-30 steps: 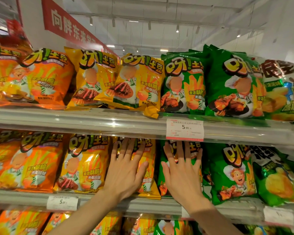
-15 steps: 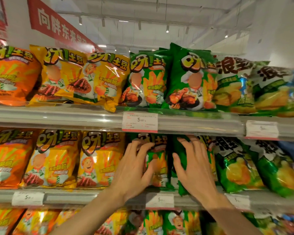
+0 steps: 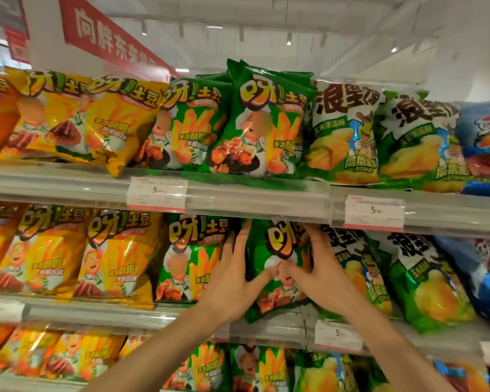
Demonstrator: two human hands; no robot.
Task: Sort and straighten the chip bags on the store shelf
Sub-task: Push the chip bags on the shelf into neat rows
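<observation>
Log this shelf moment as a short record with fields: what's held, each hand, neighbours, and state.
held item: green chip bag, middle shelf
left hand: grips the bag's left edge, thumb on its front
right hand: grips the bag's right edge, thumb on its front
left neighbour: matching green bag
right neighbour: corn-puff bag
state: held bag tilted, not yet straight

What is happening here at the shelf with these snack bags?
A person is tidying chip bags on a store shelf. Both hands are on one green chip bag on the middle shelf: the left hand holds its left edge, the right hand its right side, thumbs meeting on the front. The bag leans, its bottom poking over the shelf edge, so it is not yet straight. Yellow bags stand to the left.
</observation>
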